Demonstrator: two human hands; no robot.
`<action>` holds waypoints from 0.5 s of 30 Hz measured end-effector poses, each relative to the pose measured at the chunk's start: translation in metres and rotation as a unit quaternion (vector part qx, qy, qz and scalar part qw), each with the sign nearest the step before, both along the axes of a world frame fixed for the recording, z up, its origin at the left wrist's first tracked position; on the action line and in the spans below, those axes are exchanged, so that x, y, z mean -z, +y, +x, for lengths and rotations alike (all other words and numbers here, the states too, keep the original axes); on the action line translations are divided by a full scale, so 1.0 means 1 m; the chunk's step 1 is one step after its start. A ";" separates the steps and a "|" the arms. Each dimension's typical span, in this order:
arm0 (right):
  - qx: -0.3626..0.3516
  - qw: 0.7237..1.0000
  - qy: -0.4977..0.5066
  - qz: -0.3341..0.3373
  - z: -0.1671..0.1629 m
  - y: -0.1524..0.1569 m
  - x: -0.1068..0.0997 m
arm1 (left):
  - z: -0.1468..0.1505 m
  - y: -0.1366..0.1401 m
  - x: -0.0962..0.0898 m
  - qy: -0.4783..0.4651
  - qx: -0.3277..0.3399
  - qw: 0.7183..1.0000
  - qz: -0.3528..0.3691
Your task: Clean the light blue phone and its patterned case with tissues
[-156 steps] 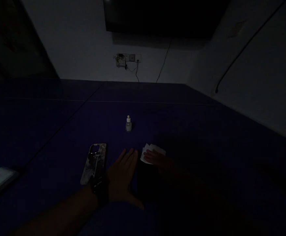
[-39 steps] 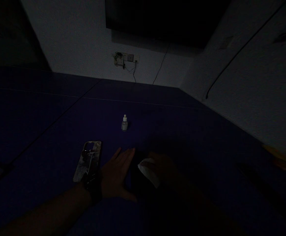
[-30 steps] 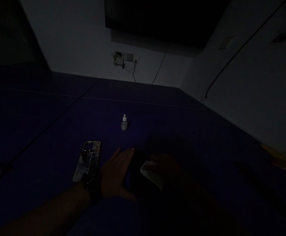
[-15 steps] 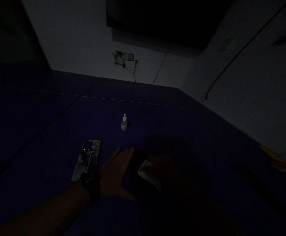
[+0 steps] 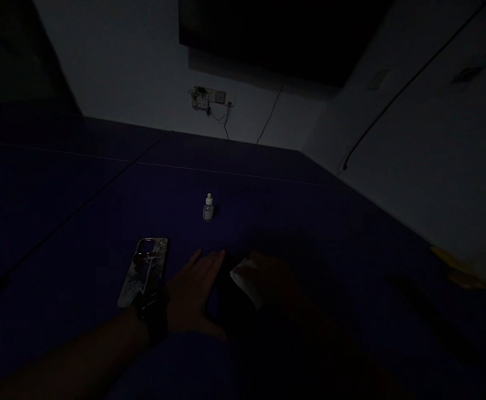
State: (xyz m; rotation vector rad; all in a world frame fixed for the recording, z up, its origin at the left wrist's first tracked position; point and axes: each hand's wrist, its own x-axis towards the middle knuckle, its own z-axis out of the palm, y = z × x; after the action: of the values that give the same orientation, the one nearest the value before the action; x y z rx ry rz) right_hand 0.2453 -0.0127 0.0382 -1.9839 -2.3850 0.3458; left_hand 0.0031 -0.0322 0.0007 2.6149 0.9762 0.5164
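Note:
My right hand point(image 5: 274, 278), deep in shadow, is closed on a white wipe point(image 5: 243, 280), which looks like cloth or tissue. It presses the wipe down onto a dark flat thing point(image 5: 226, 294) between my hands, whose outline is too dim to make out. My left hand point(image 5: 191, 291), with a black watch point(image 5: 153, 314) on its wrist, lies flat with fingers spread along the left side of that dark thing. Left of it rests a patterned phone case point(image 5: 145, 272) with a camera cut-out. Farther back, a small dropper bottle point(image 5: 208, 208) with a white top stands upright.
The blue surface point(image 5: 101, 216) runs back to a pale wall with sockets and cables point(image 5: 212, 99) under a large dark screen point(image 5: 276, 33). Toward the right lie a long dark object point(image 5: 426, 314) and something yellow point(image 5: 455, 266) by the wall.
My right hand and the wipe have shifted slightly up over the dark flat thing. The left hand stays in place, and the whole view has moved a little.

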 end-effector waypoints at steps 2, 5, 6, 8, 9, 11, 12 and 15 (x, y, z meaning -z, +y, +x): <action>0.016 0.999 0.033 0.009 0.005 0.000 0.003 | 0.000 0.001 0.000 0.006 0.004 1.000 -0.001; -0.025 0.990 0.126 0.066 0.018 -0.004 0.006 | 0.000 0.001 0.000 0.010 0.008 1.000 0.000; -0.068 0.981 0.158 0.091 0.024 -0.006 0.005 | 0.000 0.000 0.000 0.008 0.008 1.000 0.001; -0.164 0.963 0.178 0.120 0.035 -0.011 0.001 | 0.000 -0.001 -0.001 0.000 0.004 1.000 0.002; -0.209 0.957 0.164 0.120 0.039 -0.013 -0.002 | 0.000 -0.001 -0.002 -0.004 0.002 1.000 0.002; -0.277 0.945 0.124 0.118 0.042 -0.018 -0.006 | 0.000 -0.001 -0.003 -0.008 0.001 1.000 0.002; -0.296 0.941 0.108 0.123 0.042 -0.019 -0.007 | 0.000 -0.001 -0.003 -0.006 0.002 1.000 0.001; -0.276 0.940 0.101 0.172 0.032 -0.017 0.000 | -0.001 -0.001 -0.003 0.004 0.008 1.000 -0.001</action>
State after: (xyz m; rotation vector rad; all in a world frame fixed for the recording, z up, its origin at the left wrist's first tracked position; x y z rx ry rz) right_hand 0.2777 -0.0301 0.0380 -1.0646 -2.5980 0.1127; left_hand 0.0022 -0.0328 0.0037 2.6226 0.9582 0.5021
